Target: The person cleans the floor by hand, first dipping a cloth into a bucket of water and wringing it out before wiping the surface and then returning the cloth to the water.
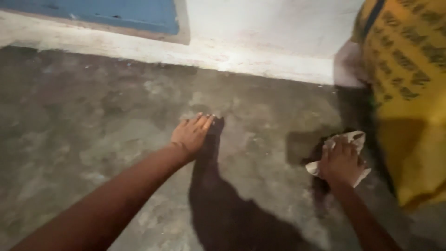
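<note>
The left hand (191, 134) lay flat on the grey concrete floor (93, 125), fingers (202, 122) pressed together. To its right, the right hand (341, 162) pressed a crumpled white cloth (355, 138) onto the floor, fingers curled over it, just beside a yellow printed bag (411, 93). A white wall (269, 32) stood far behind.

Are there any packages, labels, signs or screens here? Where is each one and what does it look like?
Large yellow sack-like package with rows of dark print: far right, beside the right hand, which presses a crumpled white cloth on the grey concrete floor.
Blue painted panel: top left on the white wall; no sign or writing visible on it.
No screens or separate labels in view.
</note>
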